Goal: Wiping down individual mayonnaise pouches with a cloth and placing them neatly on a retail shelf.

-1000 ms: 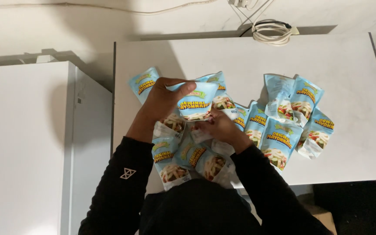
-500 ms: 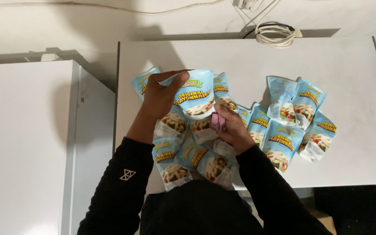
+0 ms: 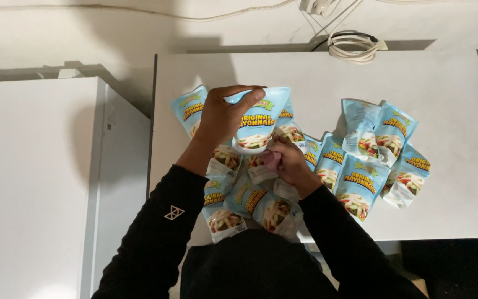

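My left hand [image 3: 223, 114] grips the top of a light blue mayonnaise pouch [image 3: 258, 119] and holds it upright above the white table [image 3: 316, 77]. Beneath the pouch my right hand [image 3: 286, 160] pinches its bottom end, with something pink at the fingertips. Several more pouches of the same kind lie under and around my hands, some at the near table edge [image 3: 250, 202]. Both arms wear black sleeves.
A second group of blue pouches [image 3: 374, 152] lies to the right on the table. A coiled white cable [image 3: 352, 45] sits at the table's far edge. A white cabinet [image 3: 34, 182] stands to the left, apart from the table.
My left hand has lifted the pouch higher and turned it more upright. My right hand has come up to the pouch's bottom end.
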